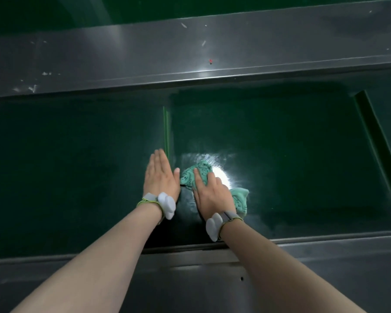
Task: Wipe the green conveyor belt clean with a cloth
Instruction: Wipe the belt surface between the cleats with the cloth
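Observation:
The dark green conveyor belt (77, 168) runs left to right across the view, glossy, with a bright light glare near the middle. A crumpled light green cloth (190, 176) with a printed pattern lies on it. My right hand (209, 190) presses down on the cloth, fingers bent over it, and part of the cloth sticks out at the wrist side. My left hand (160, 175) lies flat on the belt just left of the cloth, fingers together, holding nothing. Both wrists wear white bands.
A grey metal side rail (190, 53) with white specks borders the belt's far side, and another grey rail (280, 267) runs along the near edge. A raised green cleat (379, 143) crosses the belt at right; a thin green seam (166, 129) stands ahead of my left hand.

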A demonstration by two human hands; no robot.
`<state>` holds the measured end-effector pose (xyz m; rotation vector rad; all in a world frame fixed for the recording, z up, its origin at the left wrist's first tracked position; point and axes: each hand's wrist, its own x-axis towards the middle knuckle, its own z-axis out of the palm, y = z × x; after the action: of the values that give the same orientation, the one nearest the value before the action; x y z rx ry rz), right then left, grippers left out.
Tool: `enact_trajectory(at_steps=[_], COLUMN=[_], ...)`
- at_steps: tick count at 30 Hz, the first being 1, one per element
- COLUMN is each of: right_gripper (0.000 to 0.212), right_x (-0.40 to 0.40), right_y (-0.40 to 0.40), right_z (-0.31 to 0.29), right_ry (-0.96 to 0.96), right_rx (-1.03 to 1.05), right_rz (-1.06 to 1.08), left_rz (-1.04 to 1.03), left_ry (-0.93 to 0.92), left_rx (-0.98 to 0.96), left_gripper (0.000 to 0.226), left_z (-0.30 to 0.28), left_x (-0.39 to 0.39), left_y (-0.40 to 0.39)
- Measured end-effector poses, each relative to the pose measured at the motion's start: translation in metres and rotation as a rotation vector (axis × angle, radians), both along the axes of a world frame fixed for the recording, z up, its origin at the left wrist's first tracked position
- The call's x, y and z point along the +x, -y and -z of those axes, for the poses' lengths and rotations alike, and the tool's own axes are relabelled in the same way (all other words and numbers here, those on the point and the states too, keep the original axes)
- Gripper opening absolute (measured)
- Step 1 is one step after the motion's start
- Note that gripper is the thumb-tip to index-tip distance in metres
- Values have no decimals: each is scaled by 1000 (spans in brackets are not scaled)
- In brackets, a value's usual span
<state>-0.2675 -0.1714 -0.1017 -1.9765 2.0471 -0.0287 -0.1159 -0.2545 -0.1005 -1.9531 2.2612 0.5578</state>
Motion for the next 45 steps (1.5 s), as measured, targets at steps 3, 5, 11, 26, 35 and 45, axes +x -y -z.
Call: enact_trajectory(at_steps=[3,5,11,26,35,45], right_gripper=[61,63,61,53,56,54], right_x=[6,10,18,65,176,311], right_y=[-2,-7,-25,-104,-117,-59], right_z=[-6,-8,-15,-137,-92,-78], right_ry=[9,15,-1,87,136,155], right_rx=[43,74,141,-289,-234,-174], right_rz=[60,90,127,223,151,195], left_rz=[22,27,120,69,41,74], left_ry=[-22,-27,34,89,40,72], left_rx=[28,48,130,-25,-95,-53], left_gripper=[78,77,77,69,79,71], left_z=[0,-3,-18,-102,-71,-53], left_x=[6,8,19,117,218,380], left_y=[-16,-26,-51,-160,-172,-129])
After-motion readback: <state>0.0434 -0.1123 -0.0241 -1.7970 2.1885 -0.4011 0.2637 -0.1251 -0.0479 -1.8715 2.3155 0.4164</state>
